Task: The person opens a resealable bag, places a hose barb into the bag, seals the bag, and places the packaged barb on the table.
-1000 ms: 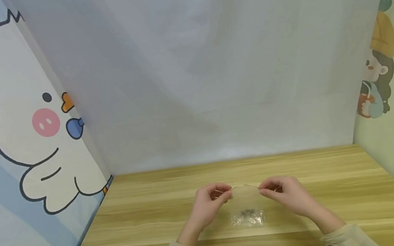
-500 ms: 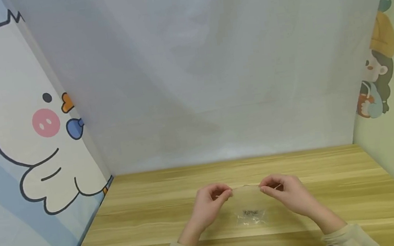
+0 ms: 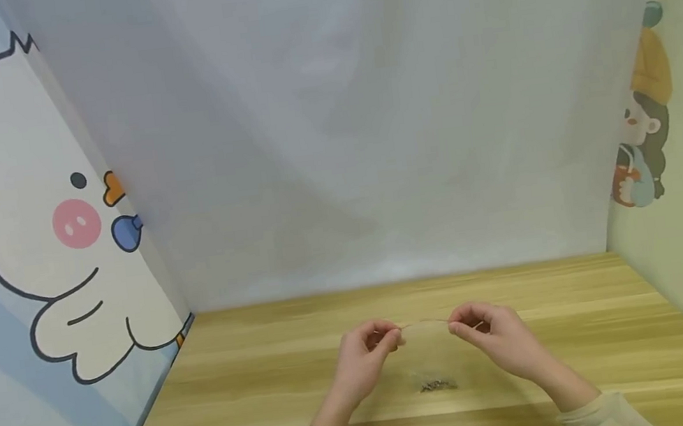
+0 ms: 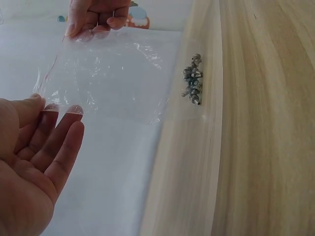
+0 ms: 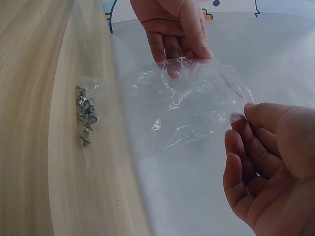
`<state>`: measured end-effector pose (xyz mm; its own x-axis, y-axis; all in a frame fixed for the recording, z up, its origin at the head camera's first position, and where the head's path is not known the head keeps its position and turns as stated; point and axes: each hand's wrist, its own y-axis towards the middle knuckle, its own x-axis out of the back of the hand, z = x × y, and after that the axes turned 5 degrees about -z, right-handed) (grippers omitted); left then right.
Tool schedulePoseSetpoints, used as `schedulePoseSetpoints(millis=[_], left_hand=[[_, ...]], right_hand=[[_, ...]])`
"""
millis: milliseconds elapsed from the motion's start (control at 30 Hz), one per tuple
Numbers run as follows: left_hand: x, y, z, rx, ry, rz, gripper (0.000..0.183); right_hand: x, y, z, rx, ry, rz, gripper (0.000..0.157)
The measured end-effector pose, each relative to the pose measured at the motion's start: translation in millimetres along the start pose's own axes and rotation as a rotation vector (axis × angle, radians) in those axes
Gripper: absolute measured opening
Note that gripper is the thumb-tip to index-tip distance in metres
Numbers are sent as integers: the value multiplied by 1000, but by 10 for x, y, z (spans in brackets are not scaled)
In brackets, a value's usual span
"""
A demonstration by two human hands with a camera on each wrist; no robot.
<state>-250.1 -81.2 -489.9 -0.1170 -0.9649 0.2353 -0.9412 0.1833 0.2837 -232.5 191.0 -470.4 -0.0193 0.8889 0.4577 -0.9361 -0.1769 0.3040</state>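
Note:
A clear plastic zip bag (image 3: 428, 352) with a thin red line along its top edge is stretched between the two hands. Small metal screws (image 4: 193, 78) lie heaped along its bottom, and the same screws (image 5: 86, 115) show in the right wrist view. My left hand (image 3: 360, 360) pinches one top corner between thumb and fingers. At the opposite top corner, my right hand (image 3: 500, 341) pinches the bag the same way. In both wrist views the bag's body (image 4: 118, 78) looks flat and wrinkled. Whether its mouth is parted cannot be told.
A wood-grain table (image 3: 259, 377) lies under the hands. Behind it hangs a pale grey backdrop (image 3: 333, 136). Cartoon-printed panels stand at the sides, with a white bird (image 3: 14, 173) at left and a figure in a yellow hat (image 3: 643, 136) at right.
The bag's lower part with the screws has swung and dropped, and the screws now sit lower in the head view. Both hands keep their grip almost in place. The head view has shifted slightly.

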Motion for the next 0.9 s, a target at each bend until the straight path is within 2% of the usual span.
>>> schedulePoseSetpoints(millis=[400,600,700,900], left_hand=[[3,-14,-13,-89,75,-41,20],[-8,1,-43,-72,12,-17,20],[-23,1,-57,-64,-6,0,22],[-55,-8,-86,-111,2,-16,16]], right_hand=[[-42,2,-4,30,-10,0,17],[-40,-14,21,35,9,-43,13],[-45,-22,35,23,39,-44,16],[-74,-22,50,28,55,-32,16]])
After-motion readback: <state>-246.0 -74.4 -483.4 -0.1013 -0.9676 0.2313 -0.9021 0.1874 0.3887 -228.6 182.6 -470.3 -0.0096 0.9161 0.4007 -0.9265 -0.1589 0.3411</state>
